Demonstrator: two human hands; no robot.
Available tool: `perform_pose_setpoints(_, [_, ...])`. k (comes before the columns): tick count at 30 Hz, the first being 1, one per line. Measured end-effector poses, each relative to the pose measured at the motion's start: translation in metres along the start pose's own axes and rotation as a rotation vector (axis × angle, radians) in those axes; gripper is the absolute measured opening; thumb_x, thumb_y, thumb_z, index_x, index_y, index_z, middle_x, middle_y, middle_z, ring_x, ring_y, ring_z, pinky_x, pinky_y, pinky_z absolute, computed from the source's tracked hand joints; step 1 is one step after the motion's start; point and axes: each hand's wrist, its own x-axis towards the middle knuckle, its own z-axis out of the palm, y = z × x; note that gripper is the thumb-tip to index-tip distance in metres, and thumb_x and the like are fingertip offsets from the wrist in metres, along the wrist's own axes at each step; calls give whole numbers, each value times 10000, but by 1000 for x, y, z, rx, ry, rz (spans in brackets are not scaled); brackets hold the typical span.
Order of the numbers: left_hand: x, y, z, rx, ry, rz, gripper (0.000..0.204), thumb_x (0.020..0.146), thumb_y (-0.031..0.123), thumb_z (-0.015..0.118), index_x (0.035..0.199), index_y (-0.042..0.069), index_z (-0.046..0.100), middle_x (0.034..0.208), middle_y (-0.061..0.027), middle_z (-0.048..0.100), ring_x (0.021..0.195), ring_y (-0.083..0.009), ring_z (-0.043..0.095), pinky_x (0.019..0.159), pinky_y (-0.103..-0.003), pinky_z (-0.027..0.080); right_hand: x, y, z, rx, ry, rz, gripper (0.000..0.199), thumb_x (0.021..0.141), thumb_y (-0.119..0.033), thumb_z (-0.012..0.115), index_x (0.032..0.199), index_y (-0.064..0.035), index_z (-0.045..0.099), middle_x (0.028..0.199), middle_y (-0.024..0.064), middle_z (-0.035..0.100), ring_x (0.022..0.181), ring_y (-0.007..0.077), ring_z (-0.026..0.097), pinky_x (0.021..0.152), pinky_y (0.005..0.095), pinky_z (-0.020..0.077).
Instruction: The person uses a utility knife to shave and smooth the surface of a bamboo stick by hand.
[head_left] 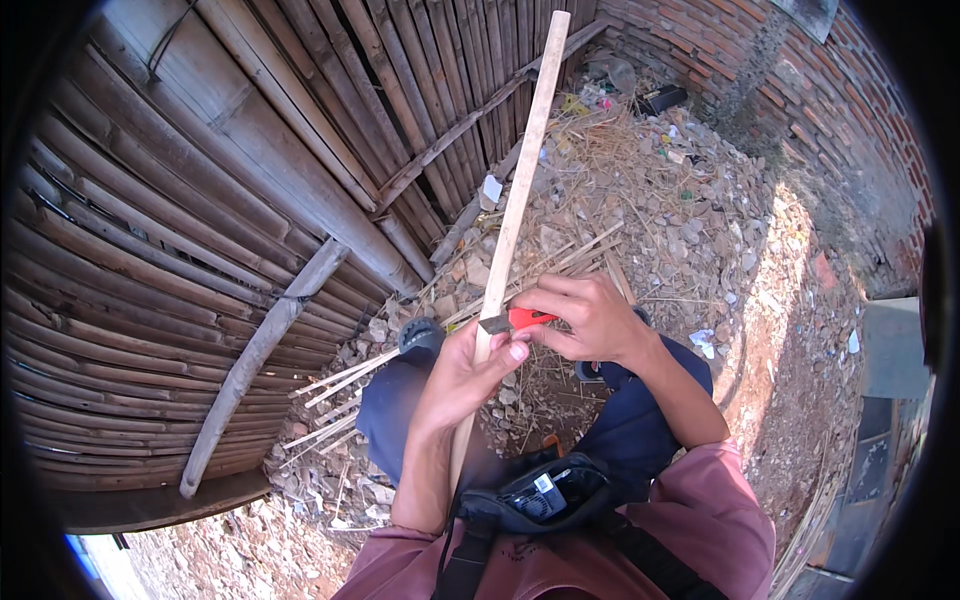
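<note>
A long, pale bamboo or wooden strip (525,170) runs from my lap up toward the fence corner, tilted slightly right at its far end. My left hand (460,375) is wrapped round its lower part, with the thumb stretched toward the right. In my right hand (583,312) is a knife (528,317) with a red handle and a short dark blade. The blade lies against the strip, just beyond my left fingers. My right fingertips come close to the left thumb and hide part of the handle.
Bamboo fencing (250,150) rises on the left, with a pole (265,365) leaning across it. Thin split strips (345,383) lie on the rubble beside my legs. A brick wall (800,90) stands at the far right. An open black waist bag (550,495) rests at my lap.
</note>
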Motion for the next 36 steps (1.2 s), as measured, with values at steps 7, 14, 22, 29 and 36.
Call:
perform_pose_setpoints(7, [5,-7,1,100,62,99,334,994,180,827,934,157,499,707,131,439,557,19,367,480,-210,268,4,0,0,-64,309,158,273,927,-326,828,1091,-113,783,900,75,738,738,295,743,628,401,569])
perform_pose_setpoints(14, [2,-4,2,37,51,90,259,985,149,829,1062,104,586,782,119,492,629,11,400,542,-208,306,5,-7,-6,-3,71,49,273,927,-356,824,1047,-120,760,890,59,723,720,283,730,625,402,564])
perform_pose_setpoints(22, [0,-5,0,59,5,113,332,970,195,848,1204,48,665,732,125,500,557,13,405,487,-204,273,2,-8,9,4,43,-55,230,908,-298,812,1042,-118,760,834,49,688,676,279,715,575,398,549])
perform_pose_setpoints(29, [3,-14,-2,184,80,114,262,1002,210,827,1149,35,698,828,115,549,730,13,442,626,-199,348,1,-8,14,-32,78,-65,244,894,-298,823,1039,-111,762,832,48,703,665,272,719,565,386,550])
perform_pose_setpoints(36, [3,-15,-1,221,62,189,198,1028,199,790,1093,16,748,843,95,579,760,-30,463,647,-238,378,2,-14,16,-1,118,-40,236,885,-280,833,1022,-103,763,837,53,731,668,263,733,567,373,563])
